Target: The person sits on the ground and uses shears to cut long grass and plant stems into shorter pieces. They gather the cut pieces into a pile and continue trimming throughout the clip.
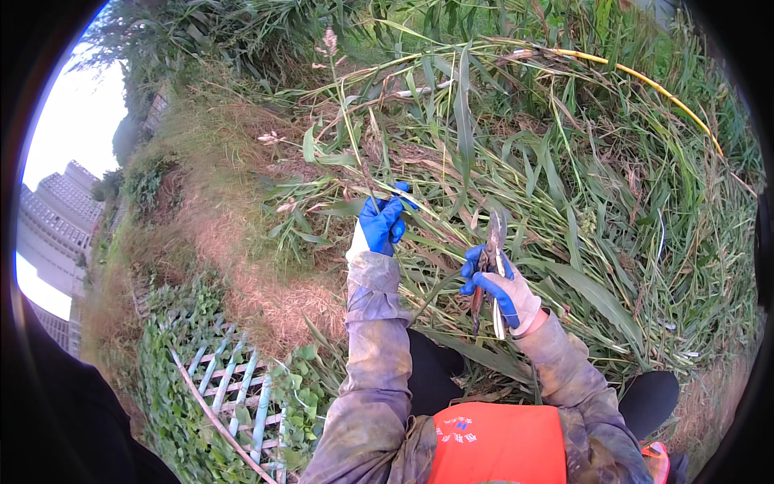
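Note:
My left hand point(382, 224), in a blue-coated work glove, has its fingers closed round a thin plant stalk point(364, 170) topped by a pinkish seed head. In my right hand point(493, 289), gloved in blue and grey, is a pair of hand pruners point(496, 242); the blades point away from me and the handles reach down past my palm. Whether the blades touch cannot be told. Under both hands lies a thick heap of long green stalks and strap-like leaves point(538, 199).
A yellow hose or rod point(647, 85) arches across the heap at upper right. A pale lattice fence point(242, 387) covered in vines stands at lower left. Dry straw point(284, 302) lies left of my left arm. Tall buildings point(60, 212) rise at far left.

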The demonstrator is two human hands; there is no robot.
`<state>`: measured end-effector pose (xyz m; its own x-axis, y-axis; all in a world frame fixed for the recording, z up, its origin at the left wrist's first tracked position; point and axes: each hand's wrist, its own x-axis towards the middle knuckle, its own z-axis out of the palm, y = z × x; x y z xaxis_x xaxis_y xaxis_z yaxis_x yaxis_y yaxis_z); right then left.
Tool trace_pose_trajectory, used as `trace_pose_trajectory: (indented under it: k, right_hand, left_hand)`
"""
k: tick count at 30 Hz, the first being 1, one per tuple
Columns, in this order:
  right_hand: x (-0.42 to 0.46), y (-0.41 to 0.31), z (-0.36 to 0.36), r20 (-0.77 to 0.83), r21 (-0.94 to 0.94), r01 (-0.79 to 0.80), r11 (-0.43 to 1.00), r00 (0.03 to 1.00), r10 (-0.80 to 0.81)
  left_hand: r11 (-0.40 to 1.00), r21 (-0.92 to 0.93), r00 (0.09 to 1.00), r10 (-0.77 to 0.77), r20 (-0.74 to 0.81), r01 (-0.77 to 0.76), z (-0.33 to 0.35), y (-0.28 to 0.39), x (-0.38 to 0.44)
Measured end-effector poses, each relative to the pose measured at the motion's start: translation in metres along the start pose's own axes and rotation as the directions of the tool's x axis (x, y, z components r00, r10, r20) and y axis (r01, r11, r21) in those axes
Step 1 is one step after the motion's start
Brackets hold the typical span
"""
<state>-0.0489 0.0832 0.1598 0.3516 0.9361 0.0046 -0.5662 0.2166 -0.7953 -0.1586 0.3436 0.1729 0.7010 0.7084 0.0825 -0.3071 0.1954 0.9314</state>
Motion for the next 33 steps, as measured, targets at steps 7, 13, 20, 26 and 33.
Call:
trace_pose_trajectory:
  k: [7,13,20,26,33]
  right_hand:
    - [0.098,-0.036,0.013,-0.002,-0.758,0.105,0.643,0.986,-0.164]
    - [0.128,-0.031,0.024,0.012,-0.908,0.097,0.408,0.978,-0.206]
    - [0.155,-0.075,-0.041,-0.35,-0.429,0.169,0.887,0.875,-0.336]
    - [0.164,-0.113,-0.118,-0.551,-0.448,0.109,0.887,0.748,-0.37]
    - [0.093,-0.071,-0.067,-0.099,-0.296,0.148,0.944,0.978,-0.184]
  left_hand:
    - [0.998,-0.046,0.998,-0.027,0.058,0.03,0.003,0.0,0.0]
    - [0.99,0.104,0.993,-0.087,-0.084,0.096,0.008,-0.001,0.0]
    - [0.992,-0.128,0.997,0.008,-0.081,-0.019,0.006,-0.004,0.004]
    - [0.993,-0.107,0.999,0.039,-0.018,-0.041,0.011,0.008,0.001]
    - [0.998,-0.059,0.999,-0.008,-0.052,0.004,0.015,0.014,-0.001]
